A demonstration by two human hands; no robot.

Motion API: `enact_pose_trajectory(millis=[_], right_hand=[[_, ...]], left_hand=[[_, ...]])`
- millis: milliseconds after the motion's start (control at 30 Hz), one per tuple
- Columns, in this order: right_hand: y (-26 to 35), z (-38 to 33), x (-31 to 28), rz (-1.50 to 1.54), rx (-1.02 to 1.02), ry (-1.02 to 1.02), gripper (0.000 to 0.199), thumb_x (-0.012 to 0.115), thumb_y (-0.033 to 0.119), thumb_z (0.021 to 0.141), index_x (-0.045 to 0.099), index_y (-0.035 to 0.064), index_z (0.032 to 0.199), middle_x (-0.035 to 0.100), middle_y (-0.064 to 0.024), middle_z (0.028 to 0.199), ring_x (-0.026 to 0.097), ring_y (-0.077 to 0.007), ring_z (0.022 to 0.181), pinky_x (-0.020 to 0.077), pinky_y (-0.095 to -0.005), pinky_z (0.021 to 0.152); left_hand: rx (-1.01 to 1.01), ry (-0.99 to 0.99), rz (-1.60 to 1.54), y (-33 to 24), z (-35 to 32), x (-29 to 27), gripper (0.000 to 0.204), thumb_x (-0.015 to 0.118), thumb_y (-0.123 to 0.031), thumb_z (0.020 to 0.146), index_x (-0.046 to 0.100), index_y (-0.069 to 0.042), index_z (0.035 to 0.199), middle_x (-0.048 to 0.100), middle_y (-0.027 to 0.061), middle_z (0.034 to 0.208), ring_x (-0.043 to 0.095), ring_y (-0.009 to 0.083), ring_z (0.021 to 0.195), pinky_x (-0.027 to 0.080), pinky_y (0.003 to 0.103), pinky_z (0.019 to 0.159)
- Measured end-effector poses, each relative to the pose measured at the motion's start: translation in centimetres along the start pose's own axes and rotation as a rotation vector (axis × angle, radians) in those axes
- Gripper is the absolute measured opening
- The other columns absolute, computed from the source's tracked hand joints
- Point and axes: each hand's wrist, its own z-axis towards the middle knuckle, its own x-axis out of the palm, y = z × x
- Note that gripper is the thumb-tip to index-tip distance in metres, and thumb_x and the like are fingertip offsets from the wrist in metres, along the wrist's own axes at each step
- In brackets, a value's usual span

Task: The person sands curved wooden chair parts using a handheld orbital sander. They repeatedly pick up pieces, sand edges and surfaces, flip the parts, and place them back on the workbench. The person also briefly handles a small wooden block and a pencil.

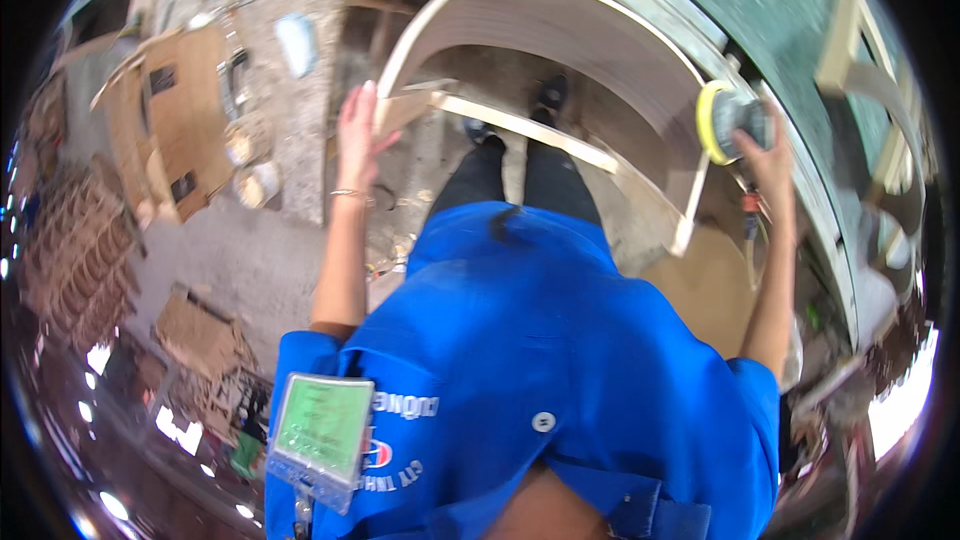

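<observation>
A curved plywood frame (560,15) arches in front of me, with a straight wooden bar (530,130) across its open side. At its left end is my left hand (358,135), fingers stretched along the outer face and thumb on the inner side, holding it. My right hand (765,155) is wrapped round a round power sander (735,123) with a yellow pad rim. The pad faces the frame's right end, at its outer side; whether it touches the wood I cannot tell. A hose or cord with a red fitting (750,202) hangs below the sander.
A green-topped bench (770,0) runs along the right, bearing more pale wooden frames (850,50). At left, a worn table (310,130) carries tools and a pale blue object (296,45). Stacked curved wooden parts (80,245) stand at far left. My feet are under the frame.
</observation>
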Motion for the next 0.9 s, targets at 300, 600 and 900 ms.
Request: enact_pose_trajectory(millis=[300,600,900], right_hand=[[-3.0,-14.1,2.4,-0.368,0.13,-0.031,0.072,0.075,0.031,0.076,0.043,0.044,0.139,0.051,-0.0169,0.108,0.058,-0.0345,0.101,0.0501,-0.0417,0.086],[-3.2,-12.8,3.3,-0.402,0.1,-0.1,0.074,0.076,0.029,0.076,0.041,0.0469,0.139,0.052,-0.0158,0.107,0.06,-0.0337,0.098,0.0519,-0.0428,0.082],[-3.1,-12.4,3.0,-0.434,0.085,-0.125,0.07,0.075,0.03,0.076,0.044,0.046,0.137,0.05,-0.0156,0.102,0.062,-0.0338,0.09,0.0523,-0.042,0.079]], left_hand=[[-0.02,0.196,-0.017,0.4,1.0,-1.1,0.063,0.069,-0.037,0.087,0.042,-0.01,0.137,0.048,0.006,0.131,0.053,0.0229,0.115,0.055,0.044,0.084],[-0.051,0.208,-0.029,0.7,1.7,-1.8,0.049,0.066,-0.037,0.089,0.051,-0.013,0.13,0.051,0.0033,0.128,0.052,0.0231,0.115,0.054,0.044,0.086],[-0.018,0.205,-0.022,0.9,2.0,-1.5,0.044,0.063,-0.039,0.091,0.056,-0.015,0.127,0.053,0.0052,0.125,0.055,0.0248,0.111,0.054,0.043,0.084]])
